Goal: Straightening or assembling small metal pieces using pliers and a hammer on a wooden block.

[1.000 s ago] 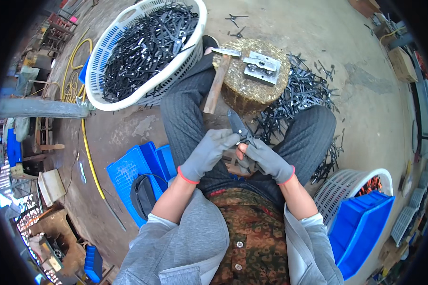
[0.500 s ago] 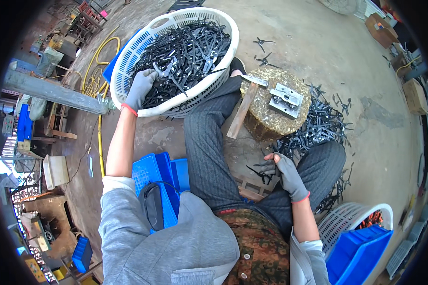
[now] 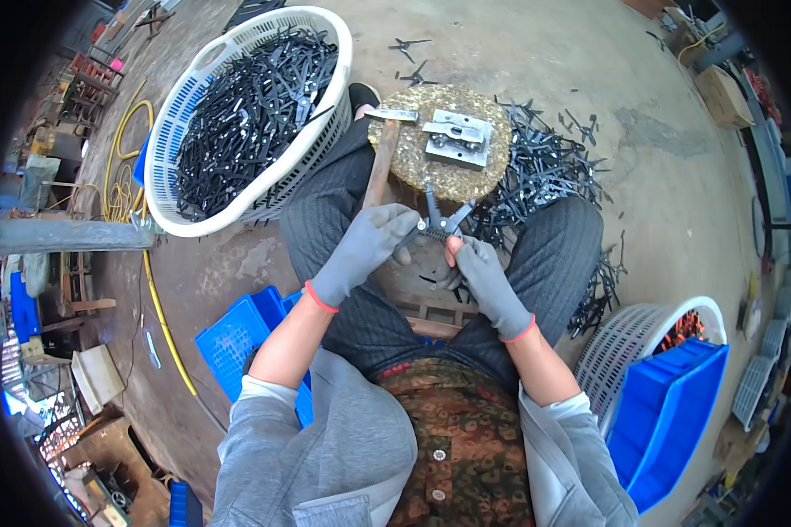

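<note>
Both my hands wear grey gloves and meet over my lap. My left hand (image 3: 367, 250) and my right hand (image 3: 482, 277) together grip a small dark metal piece (image 3: 442, 220) with crossed arms that stick up between the fingers. Just beyond it stands a round wooden stump (image 3: 422, 167) bearing a grey metal jig plate (image 3: 455, 138). A wooden-handled hammer (image 3: 380, 162) leans against the stump's left side. A white laundry basket (image 3: 181, 105) full of the same dark metal pieces sits to the front left.
A heap of dark metal pieces (image 3: 545, 171) lies on the concrete right of the stump. A blue crate (image 3: 242, 338) sits by my left leg. At right, a white basket (image 3: 628, 338) and a blue bin (image 3: 668, 422). A yellow hose (image 3: 149, 290) runs along the left.
My left hand came back from the white basket to my lap and joined the right hand on a metal piece. The view also swung back toward the stump.
</note>
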Available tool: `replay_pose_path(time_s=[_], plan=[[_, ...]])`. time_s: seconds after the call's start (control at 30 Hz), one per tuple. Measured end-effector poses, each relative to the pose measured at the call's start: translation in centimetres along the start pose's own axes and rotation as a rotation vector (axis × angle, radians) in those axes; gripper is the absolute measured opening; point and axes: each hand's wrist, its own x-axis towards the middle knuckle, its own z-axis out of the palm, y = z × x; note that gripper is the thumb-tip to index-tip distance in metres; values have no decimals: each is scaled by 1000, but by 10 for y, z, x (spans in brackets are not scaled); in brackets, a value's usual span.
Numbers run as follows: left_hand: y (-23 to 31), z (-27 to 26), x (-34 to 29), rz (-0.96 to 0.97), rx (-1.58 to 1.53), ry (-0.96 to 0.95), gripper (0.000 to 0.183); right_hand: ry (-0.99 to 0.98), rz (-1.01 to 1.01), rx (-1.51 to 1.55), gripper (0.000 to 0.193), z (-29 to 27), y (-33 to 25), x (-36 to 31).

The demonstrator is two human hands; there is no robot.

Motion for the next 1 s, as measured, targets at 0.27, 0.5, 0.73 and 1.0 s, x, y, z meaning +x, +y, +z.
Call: replay_pose_path(time_s=[0.27,0.5,0.73,1.0], plan=[[-41,14,-31,-229,-36,-34,45,113,210,158,43,-18,6,-10],[-52,52,-45,-205,-188,39,44,-173,105,798,59,-2,9,-25],[-57,92,-59,-288,-94,-257,39,105,165,465,43,14,6,-30],[-49,33,-48,-61,-197,2,30,-146,337,712,41,5,-1,-38]])
